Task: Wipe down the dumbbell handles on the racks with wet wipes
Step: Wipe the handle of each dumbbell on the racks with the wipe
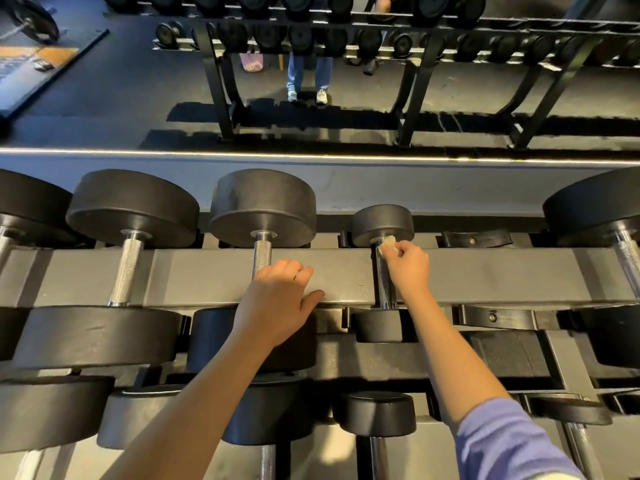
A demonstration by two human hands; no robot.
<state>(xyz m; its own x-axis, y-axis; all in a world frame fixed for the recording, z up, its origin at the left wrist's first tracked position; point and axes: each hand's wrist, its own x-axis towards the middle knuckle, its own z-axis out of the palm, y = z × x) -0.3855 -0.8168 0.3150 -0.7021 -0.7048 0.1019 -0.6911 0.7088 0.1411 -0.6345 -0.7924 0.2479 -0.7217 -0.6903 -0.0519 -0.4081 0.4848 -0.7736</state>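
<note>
My right hand (406, 266) pinches the wet wipe (388, 242) on the dumbbell handle (385, 289) at one o'clock; left hand (277, 301) rests on the rack beam (194, 275), fingers together.

A person's legs in jeans (307, 72) stand beside a pink bag (252, 62).

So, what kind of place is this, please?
Most likely a gym's free-weights area. Black dumbbells lie in rows on a grey rack, a second rack of dumbbells stands beyond, and the right hand holds a wet wipe against a small dumbbell's handle.
</note>
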